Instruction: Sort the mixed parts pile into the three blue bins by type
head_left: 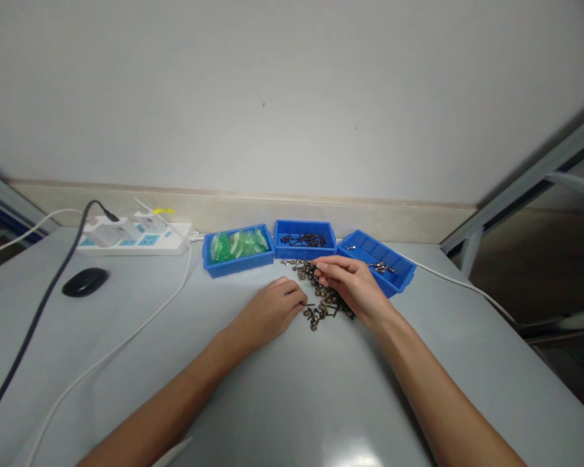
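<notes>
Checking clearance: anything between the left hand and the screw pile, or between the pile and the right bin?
Nothing visible between the left hand and the screw pile; the right hand partly blocks the way to the right bin.

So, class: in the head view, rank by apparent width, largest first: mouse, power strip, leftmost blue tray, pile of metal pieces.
1. Power strip
2. Leftmost blue tray and pile of metal pieces: too alike to separate
3. Mouse
</notes>
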### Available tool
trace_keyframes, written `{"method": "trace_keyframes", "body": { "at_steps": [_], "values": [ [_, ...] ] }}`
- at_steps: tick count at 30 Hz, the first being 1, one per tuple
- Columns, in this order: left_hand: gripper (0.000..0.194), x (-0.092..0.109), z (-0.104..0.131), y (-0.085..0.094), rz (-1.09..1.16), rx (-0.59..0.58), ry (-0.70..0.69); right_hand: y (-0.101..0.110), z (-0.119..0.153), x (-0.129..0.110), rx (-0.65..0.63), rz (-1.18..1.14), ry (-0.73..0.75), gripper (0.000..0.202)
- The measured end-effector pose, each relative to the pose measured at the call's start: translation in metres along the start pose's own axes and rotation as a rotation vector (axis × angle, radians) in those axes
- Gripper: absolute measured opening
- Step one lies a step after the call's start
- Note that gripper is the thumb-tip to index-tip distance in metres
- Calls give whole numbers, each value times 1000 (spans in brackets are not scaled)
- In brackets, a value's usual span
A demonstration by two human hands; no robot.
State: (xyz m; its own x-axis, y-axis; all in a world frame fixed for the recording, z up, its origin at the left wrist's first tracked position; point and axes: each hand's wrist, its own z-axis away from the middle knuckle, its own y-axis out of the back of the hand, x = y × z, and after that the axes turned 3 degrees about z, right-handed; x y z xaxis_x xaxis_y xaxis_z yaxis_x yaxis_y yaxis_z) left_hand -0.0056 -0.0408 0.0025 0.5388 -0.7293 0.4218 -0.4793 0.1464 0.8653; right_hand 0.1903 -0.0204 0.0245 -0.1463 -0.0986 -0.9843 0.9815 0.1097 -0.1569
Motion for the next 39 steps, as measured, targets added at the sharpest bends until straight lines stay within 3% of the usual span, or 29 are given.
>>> {"method": "trace_keyframes", "body": {
  "at_steps": [4,8,11,18,22,27,32,35,39],
  "values": [
    [13,-2,0,3,22,16,71,-4,-2,-4,32,-8,112,35],
    [9,-9,2,5,95,128,104,-1,-4,-6,70,-23,149,57],
    [8,-10,1,8,111,219,111,4,-4,-5,76,48,153,44],
    [7,-10,1,15,65,332,110,5,1,-3,-78,263,116,24],
    [8,-8,1,16,41,341,83,1,7,-3,-222,217,37,25],
    [7,-6,0,13,34,350,55,-1,9,-1,-237,93,-22,25],
    [13,-4,1,6,25,298,18,1,4,0,-117,160,-56,30],
    [27,1,3,6,71,157,-64,2,2,-3,-1,206,55,33],
    [30,8,4,9,115,18,-185,3,0,-6,14,142,223,38]
  ]
}}
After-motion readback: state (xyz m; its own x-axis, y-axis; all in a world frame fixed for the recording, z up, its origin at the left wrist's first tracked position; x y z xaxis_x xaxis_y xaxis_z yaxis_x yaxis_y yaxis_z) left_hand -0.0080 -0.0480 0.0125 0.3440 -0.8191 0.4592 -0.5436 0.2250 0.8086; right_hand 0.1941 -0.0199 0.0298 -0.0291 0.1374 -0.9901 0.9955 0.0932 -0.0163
